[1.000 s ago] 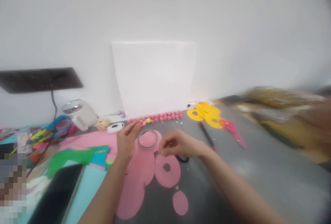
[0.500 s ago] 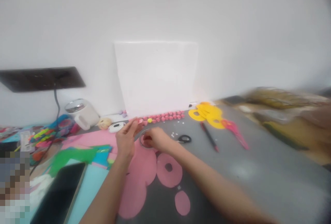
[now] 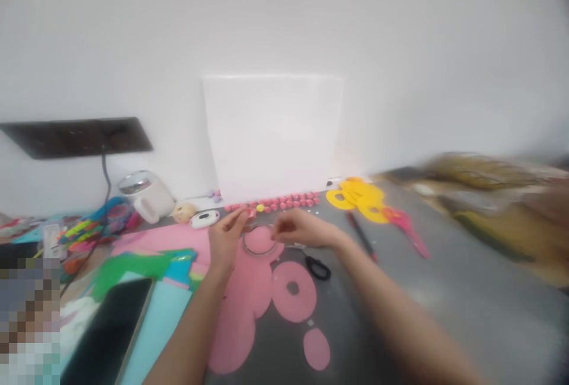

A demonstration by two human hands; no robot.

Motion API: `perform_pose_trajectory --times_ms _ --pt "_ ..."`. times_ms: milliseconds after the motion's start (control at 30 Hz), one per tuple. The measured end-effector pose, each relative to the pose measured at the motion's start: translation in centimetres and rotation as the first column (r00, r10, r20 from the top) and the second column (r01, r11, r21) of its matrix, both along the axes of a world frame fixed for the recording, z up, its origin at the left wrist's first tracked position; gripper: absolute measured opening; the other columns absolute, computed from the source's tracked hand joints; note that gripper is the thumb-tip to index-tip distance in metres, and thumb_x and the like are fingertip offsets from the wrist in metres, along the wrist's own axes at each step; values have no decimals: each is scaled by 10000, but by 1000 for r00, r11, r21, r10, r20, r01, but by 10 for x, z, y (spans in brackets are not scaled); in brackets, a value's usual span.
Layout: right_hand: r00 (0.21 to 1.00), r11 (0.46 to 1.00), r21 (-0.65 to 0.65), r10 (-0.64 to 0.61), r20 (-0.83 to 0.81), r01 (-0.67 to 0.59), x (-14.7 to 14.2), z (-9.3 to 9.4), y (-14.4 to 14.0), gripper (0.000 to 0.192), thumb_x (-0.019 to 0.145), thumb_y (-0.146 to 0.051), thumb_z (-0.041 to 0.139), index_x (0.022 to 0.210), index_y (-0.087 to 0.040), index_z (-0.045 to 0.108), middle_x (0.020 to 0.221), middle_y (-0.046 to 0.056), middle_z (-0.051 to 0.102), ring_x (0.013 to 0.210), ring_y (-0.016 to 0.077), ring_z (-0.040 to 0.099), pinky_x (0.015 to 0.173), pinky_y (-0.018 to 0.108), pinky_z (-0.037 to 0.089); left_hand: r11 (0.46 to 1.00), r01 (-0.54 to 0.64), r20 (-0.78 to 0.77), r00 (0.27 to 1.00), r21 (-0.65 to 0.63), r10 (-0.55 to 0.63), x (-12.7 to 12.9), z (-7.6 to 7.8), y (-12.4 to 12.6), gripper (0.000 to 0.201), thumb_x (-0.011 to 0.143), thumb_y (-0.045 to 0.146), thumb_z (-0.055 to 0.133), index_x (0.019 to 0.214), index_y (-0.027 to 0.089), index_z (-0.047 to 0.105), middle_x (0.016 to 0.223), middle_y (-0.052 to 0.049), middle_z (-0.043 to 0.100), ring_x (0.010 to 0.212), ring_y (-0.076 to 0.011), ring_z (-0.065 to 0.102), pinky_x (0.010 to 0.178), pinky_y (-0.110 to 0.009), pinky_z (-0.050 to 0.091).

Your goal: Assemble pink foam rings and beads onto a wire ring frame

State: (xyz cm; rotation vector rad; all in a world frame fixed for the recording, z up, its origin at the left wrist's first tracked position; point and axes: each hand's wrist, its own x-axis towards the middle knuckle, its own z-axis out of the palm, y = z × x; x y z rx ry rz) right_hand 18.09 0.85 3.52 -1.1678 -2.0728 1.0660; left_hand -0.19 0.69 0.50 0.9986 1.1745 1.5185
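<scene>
My left hand [image 3: 226, 236] is closed in a pinch on a small pink paper piece [image 3: 251, 213]. Just right of it, a thin round ring [image 3: 260, 253], perhaps a roll of tape, lies on pink cut paper [image 3: 235, 314]. My right hand [image 3: 304, 228] hovers at the ring's right edge, fingers pressed together; whatever they hold is too small to make out. Below that hand are black-handled scissors [image 3: 318, 268]. Rows of small pink rolled paper pieces [image 3: 288, 201], with a yellow one [image 3: 260, 208] among them, line the table behind both hands.
A pink paper ring [image 3: 304, 299] and pink oval [image 3: 317, 349] lie in front. Yellow paper rings [image 3: 355, 192], a dark pencil [image 3: 362, 236] and pink scissors [image 3: 406, 228] are rightward. At left are a phone [image 3: 109, 328], coloured sheets [image 3: 128, 272] and a white mug [image 3: 149, 198].
My right hand has moved right, off the ring, uncovering it. The black-handled scissors have shifted and turned, their handles now nearer me. My left hand keeps its pinch on the pink piece.
</scene>
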Motion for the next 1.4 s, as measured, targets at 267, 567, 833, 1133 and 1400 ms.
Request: perform_pose_trajectory --times_ms 267,567,833,1133,1400 --pt "894 968 195 -223 389 157 68 -27 -27 321 597 -330 733 870 -191 635 959 72 624 847 214 578 667 260 416 980 197 13 980 -26 -197 2 -4 -2 373 647 336 730 946 115 697 948 -112 711 728 -212 686 748 -365 545" --pt "914 995 47 -99 394 87 79 -30 -30 85 704 -252 618 727 -175 590 699 14 583 622 139 515 552 236 364 953 265 182 954 -149 -237 -2 -2 1 314 595 284 774 855 121 711 950 -130 709 646 -174 668 731 -344 531" --pt "952 940 -316 -208 -225 131 43 -22 -22 213 752 -344 561 853 -158 543 709 3 604 539 106 557 535 249 468 887 415 347 877 -203 -331 -4 7 -2 203 610 241 768 773 140 702 734 -42 697 520 -108 585 715 -394 542" --pt "964 987 -146 -107 -244 73 -8 -25 -13 358 870 -405 409 839 -147 656 781 37 666 739 174 623 693 293 502 913 370 427 863 -170 -271 -5 3 2 193 612 249 769 754 141 698 501 32 593 424 -67 505 592 -265 512" --pt "957 894 447 -125 261 -5 26 -72 2 314 884 -231 382 1096 -148 599 1234 140 557 1141 245 521 951 380 413 932 320 421 879 -169 -226 -1 -1 2 145 617 187 759 734 121 707 697 -1 665 425 -23 468 555 -229 479"
